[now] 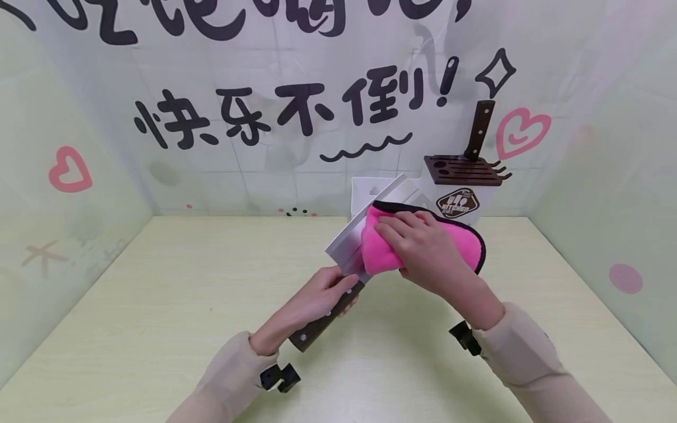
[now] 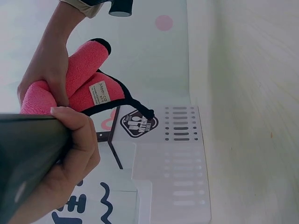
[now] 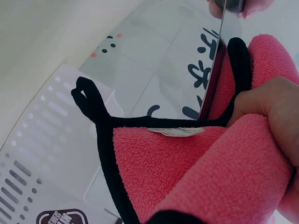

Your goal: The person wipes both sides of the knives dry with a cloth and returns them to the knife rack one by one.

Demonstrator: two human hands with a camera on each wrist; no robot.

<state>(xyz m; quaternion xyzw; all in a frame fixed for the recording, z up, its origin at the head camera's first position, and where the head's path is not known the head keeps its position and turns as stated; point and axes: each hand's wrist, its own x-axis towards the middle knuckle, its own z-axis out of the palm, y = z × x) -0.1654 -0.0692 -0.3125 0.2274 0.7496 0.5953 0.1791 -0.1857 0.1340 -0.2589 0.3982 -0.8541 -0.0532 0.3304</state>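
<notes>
My left hand (image 1: 314, 296) grips the dark riveted handle (image 1: 312, 332) of a cleaver (image 1: 351, 244), held above the table with its broad blade slanting up to the right. In my right hand (image 1: 428, 249) is a pink cloth (image 1: 376, 255) with black edging, pressed over the upper part of the blade, so part of the blade is hidden. The right wrist view shows the cloth (image 3: 196, 172) folded around the blade's edge, its black hanging loop (image 3: 86, 95) dangling free. A white label (image 2: 100, 92) on the cloth appears in the left wrist view.
A white knife block (image 1: 489, 202) with a dark slotted top stands at the back right against the wall. One dark-handled knife (image 1: 480, 129) sticks up from it. The pale wooden table (image 1: 185, 305) runs between printed wall sheets (image 1: 238, 188).
</notes>
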